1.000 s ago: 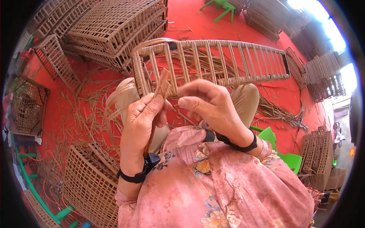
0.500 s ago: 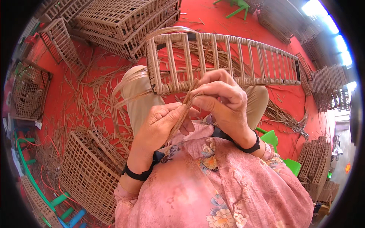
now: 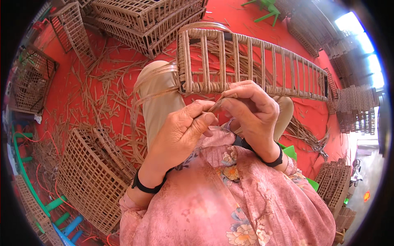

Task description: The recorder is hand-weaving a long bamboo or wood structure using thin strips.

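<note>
A thin brown wicker strip (image 3: 215,106) runs between my two hands, above my lap. My left hand (image 3: 178,133) pinches one end between thumb and curled fingers. The other end is gripped by my right hand (image 3: 256,112), its thumb pressed to the bent fingertips. Much of the strip is hidden in the fingers. Just beyond my hands, a long ladder-like wicker frame (image 3: 205,87) rests across my knees, its left end wrapped in strands. Loose wicker strands (image 3: 158,95) trail from that end over my left knee.
Cut wicker scraps (image 3: 104,100) litter the red floor. Stacked wicker crates (image 3: 152,41) stand far left, and a wicker basket (image 3: 92,176) sits near left. A bundle of long strands (image 3: 305,133) lies to the right. Green plastic seat (image 3: 289,152) edges show beside my right wrist.
The strip, more upright with long ends showing before, now lies flatter with only a short length visible. My left hand has turned over it. The view has shifted slightly.
</note>
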Available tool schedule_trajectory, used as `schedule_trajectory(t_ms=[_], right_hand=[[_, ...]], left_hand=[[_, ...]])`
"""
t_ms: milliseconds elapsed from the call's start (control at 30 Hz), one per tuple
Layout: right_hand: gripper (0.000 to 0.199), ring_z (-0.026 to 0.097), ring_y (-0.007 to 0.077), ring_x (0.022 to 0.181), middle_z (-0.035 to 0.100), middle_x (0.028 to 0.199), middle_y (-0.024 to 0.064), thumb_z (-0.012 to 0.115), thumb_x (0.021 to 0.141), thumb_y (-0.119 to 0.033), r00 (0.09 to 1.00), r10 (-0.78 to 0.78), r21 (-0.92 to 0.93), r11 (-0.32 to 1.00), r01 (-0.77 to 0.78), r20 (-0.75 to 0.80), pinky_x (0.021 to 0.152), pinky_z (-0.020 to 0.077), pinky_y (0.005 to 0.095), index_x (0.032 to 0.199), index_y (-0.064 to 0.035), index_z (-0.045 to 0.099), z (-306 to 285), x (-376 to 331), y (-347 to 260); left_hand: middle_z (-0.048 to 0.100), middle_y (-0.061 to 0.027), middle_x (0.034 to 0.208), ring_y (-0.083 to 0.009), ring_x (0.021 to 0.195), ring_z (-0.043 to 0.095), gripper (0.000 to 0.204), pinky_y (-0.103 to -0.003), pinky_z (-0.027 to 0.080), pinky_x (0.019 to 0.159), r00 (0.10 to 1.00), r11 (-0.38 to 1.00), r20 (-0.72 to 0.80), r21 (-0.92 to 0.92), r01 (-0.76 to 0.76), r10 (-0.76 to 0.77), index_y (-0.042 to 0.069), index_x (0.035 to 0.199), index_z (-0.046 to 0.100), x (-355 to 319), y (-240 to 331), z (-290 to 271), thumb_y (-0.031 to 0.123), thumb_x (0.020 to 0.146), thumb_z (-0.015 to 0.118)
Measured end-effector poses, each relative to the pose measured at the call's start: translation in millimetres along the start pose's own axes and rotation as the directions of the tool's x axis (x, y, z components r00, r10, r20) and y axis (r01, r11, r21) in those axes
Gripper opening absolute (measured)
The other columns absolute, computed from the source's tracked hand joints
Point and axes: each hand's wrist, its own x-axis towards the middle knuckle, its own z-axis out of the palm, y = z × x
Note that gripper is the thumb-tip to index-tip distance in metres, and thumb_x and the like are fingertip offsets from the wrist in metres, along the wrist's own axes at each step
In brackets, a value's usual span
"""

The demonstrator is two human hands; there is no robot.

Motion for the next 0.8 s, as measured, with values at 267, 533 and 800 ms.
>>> schedule_trajectory(t_ms=[267,533,800], right_hand=[[0.014,0.066,0.0085,0.080,0.069,0.087,0.0050,0.074,0.085,0.001,1.000,0.013,-0.038,0.999,-0.012,0.006,0.068,0.0533,0.0235,0.099,-0.0012,0.072,10,0,3],[0.011,0.064,0.0073,0.072,0.070,0.086,0.0036,0.071,0.090,0.000,0.971,0.214,-0.064,0.976,-0.208,0.110,0.064,0.0510,0.0212,0.101,0.0000,0.071,8,2,-3],[0.013,0.065,0.0058,0.072,0.069,0.085,0.0024,0.067,0.094,0.001,0.919,0.312,0.200,0.911,-0.362,0.242,0.061,0.0500,0.0194,0.106,-0.0006,0.070,16,6,2]], left_hand=[[0.057,-0.0048,0.087,-0.0116,0.075,0.058,0.019,-0.026,0.047,0.069,0.980,0.902,-0.096,0.413,-0.122,0.176,-0.003,0.113,0.066,-3,1,-10,0.012,0.103,0.058],[0.056,-0.0098,0.080,-0.0208,0.068,0.058,0.013,-0.031,0.046,0.063,0.908,0.780,-0.206,0.600,-0.178,0.366,0.002,0.106,0.068,-12,1,-10,0.009,0.097,0.064],[0.063,-0.0120,0.085,-0.0315,0.071,0.065,0.011,-0.040,0.050,0.061,0.903,0.807,-0.230,0.562,-0.183,0.364,0.005,0.103,0.068,-26,-5,-21,0.009,0.092,0.069]])
